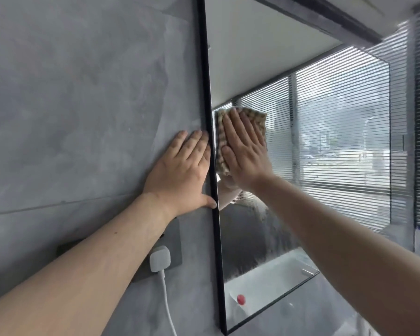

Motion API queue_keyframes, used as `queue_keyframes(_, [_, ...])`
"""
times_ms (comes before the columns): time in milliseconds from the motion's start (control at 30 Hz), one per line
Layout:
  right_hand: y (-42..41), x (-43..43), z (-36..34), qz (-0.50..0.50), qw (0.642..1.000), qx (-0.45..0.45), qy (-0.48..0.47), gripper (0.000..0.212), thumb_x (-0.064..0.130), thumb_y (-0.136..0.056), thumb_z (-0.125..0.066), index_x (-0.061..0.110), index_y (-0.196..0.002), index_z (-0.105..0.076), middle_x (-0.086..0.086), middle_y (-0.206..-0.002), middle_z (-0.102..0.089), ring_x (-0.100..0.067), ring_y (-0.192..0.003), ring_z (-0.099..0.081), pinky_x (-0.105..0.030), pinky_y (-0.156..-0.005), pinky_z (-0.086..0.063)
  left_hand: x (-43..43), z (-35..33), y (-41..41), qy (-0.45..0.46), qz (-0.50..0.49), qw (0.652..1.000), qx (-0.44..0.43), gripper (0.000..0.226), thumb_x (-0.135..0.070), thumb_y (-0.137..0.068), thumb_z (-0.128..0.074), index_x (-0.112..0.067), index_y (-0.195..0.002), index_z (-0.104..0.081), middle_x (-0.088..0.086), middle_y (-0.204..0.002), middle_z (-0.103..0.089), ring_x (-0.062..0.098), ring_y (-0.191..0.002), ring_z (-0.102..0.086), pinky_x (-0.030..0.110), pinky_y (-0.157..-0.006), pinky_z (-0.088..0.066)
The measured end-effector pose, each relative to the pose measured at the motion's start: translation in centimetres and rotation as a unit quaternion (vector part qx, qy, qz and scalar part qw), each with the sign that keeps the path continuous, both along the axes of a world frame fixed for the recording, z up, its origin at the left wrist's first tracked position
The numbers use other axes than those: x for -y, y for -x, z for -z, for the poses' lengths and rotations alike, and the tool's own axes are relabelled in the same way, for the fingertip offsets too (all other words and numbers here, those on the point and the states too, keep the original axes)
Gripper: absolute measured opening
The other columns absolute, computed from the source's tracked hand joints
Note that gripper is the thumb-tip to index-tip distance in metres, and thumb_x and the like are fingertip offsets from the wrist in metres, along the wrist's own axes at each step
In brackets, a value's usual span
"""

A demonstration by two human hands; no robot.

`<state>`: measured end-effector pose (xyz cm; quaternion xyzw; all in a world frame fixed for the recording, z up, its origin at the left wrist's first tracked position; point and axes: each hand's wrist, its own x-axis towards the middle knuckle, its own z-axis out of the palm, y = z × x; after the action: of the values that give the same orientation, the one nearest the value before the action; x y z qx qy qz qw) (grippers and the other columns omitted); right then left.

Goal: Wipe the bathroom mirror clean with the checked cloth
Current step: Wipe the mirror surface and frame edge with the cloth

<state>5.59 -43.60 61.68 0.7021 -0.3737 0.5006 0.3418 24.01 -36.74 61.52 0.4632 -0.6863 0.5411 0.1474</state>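
Wall (70, 93): grey, stone-look, fills the left half of the frame.
Mirror (264, 69): takes up the right half, with a thin black frame (210, 141) down its left edge. The glass reflects slatted blinds and shows hazy streaks at lower centre.
Left hand (182, 173): centre of frame, flat on the wall just beside the mirror. Its fingers are straight and together, holding nothing, and the thumb tip touches the black frame.
Right hand (246, 151): just right of the frame edge. Its fingers are straight and spread, the palm pressing the cloth against the glass.
Checked cloth (258, 120): beige and dark, folded, on the mirror under the right hand.
Charger (160, 259): white, plugged into a grey socket plate (174, 238) at lower left, its cable (166, 299) hanging down.
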Motion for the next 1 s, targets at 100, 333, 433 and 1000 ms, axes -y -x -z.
queue_keyframes(100, [-0.1, 0.1, 1.1, 0.003, 1.0, -0.001, 0.013, 0.063, 0.044, -0.102, -0.015, 0.014, -0.156, -0.02, -0.009, -0.164, -0.019, -0.027, -0.152, -0.015, -0.042, -0.124, -0.008, 0.1, 0.0, -0.1, -0.002, 0.005, 1.0, -0.002, 0.133, -0.092, -0.061, -0.051, 0.003, -0.152, -0.03, 0.019, -0.16, -0.028, 0.032, -0.151, -0.021, 0.049, -0.125, -0.006])
queue_keyframes(333, [1.0, 0.2, 12.1, 0.006, 0.999, -0.042, -0.002, 0.061, 0.045, -0.104, -0.014, 0.017, -0.158, -0.013, -0.009, -0.164, -0.016, -0.03, -0.152, -0.015, -0.049, -0.122, -0.015, 0.1, 0.0, 0.1, -0.018, 0.016, 1.0, -0.016, 0.13, -0.09, -0.069, -0.048, 0.0, -0.156, -0.012, 0.017, -0.166, -0.009, 0.03, -0.154, -0.003, 0.047, -0.124, 0.007])
queue_keyframes(433, [1.3, 0.1, 18.6, 0.008, 0.998, -0.062, -0.021, 0.062, 0.045, -0.104, -0.017, 0.019, -0.16, -0.009, -0.007, -0.167, -0.009, -0.033, -0.152, -0.016, -0.051, -0.122, -0.013, 0.0, 0.0, 0.2, -0.011, 0.012, 1.0, -0.015, 0.128, -0.09, -0.072, -0.043, -0.001, -0.157, -0.006, 0.017, -0.166, -0.002, 0.03, -0.154, 0.002, 0.047, -0.124, 0.009])
queue_keyframes(1000, [2.8, -0.7, 16.2, 0.0, 0.993, -0.113, -0.047, 0.069, 0.044, -0.1, -0.032, 0.022, -0.159, -0.005, -0.002, -0.167, -0.003, -0.025, -0.154, -0.008, -0.044, -0.125, -0.005, 0.1, 0.1, 0.0, -0.012, 0.015, 1.0, -0.006, 0.127, -0.091, -0.074, -0.036, -0.001, -0.156, -0.001, 0.017, -0.166, 0.002, 0.03, -0.154, 0.006, 0.048, -0.123, 0.01])
